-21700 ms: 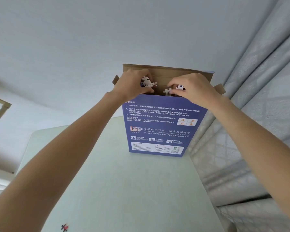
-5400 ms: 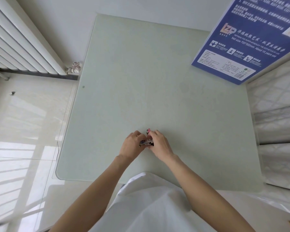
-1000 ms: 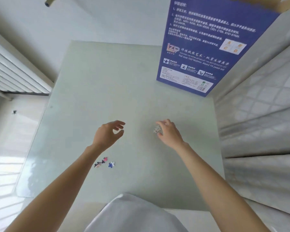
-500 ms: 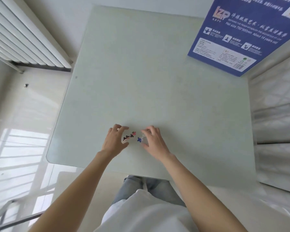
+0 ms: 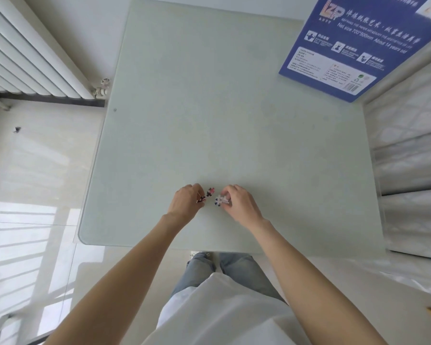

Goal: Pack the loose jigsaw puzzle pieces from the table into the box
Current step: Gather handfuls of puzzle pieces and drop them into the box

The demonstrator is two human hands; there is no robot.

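Left hand (image 5: 186, 204) pinches a dark piece (image 5: 200, 199), right hand (image 5: 239, 204) pinches pale pieces (image 5: 219, 199); one loose piece (image 5: 210, 191) lies between on the table (image 5: 234, 108) — nip its edge, then carry all to the box (image 5: 358, 46) at the far right corner.

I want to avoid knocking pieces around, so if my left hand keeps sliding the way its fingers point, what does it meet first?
Probably the loose dark red puzzle piece just past the left hand, before the right hand; depth is uncertain.
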